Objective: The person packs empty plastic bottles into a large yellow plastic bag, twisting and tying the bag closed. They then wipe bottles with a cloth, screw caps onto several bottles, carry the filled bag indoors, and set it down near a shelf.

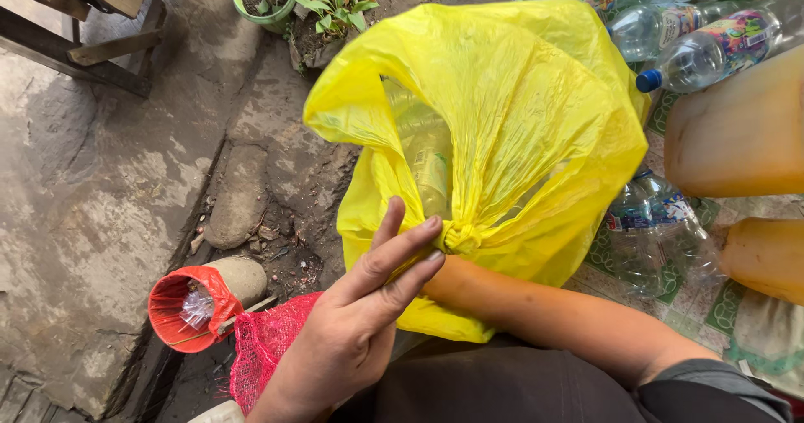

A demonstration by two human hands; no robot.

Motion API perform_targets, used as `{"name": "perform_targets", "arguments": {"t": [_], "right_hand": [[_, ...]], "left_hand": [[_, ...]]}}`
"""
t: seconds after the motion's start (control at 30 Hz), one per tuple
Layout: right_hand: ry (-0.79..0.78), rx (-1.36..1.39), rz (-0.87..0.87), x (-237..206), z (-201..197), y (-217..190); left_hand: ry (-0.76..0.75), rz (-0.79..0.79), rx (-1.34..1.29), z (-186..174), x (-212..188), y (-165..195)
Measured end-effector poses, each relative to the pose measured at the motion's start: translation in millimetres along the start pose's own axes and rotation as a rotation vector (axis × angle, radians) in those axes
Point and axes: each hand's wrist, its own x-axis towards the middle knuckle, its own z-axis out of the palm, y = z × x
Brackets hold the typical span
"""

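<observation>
A large yellow plastic bag (511, 113) fills the middle of the view, with clear plastic bottles showing through it. Its mouth is gathered into a knot (459, 239) low in the centre. My left hand (360, 314) is at the knot with the fingers stretched out, fingertips touching the twisted plastic. My right hand (444, 285) comes in from the right, its forearm crossing under the bag; the hand itself is mostly hidden behind my left fingers, and seems to grip the bag just under the knot.
Empty clear plastic bottles (687, 50) lie at the top right and under the bag at right (653, 230). Two amber jugs (741, 134) stand at the right edge. A red mesh sack (268, 339) and a red-lined container (184, 306) sit lower left. Potted plants (293, 0) stand at top.
</observation>
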Motion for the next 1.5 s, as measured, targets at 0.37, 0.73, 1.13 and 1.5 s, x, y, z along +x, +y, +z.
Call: {"name": "perform_targets", "arguments": {"t": [0.37,0.73,1.13,1.5], "right_hand": [[0.452,-1.372,-0.047,-50,-112,-96],[-0.083,-0.923,-0.063,-22,-15,-34],[0.668,-1.155,-0.318,-86,-105,-106],[0.752,-0.087,-0.664,-167,-152,-149]], "left_hand": [[-0.135,0.072,-0.137,-13,3,16],[0.032,0.119,-0.264,27,25,-9],[0.171,0.142,-0.290,14,41,-13],[0.050,0.280,-0.318,61,98,4]]}}
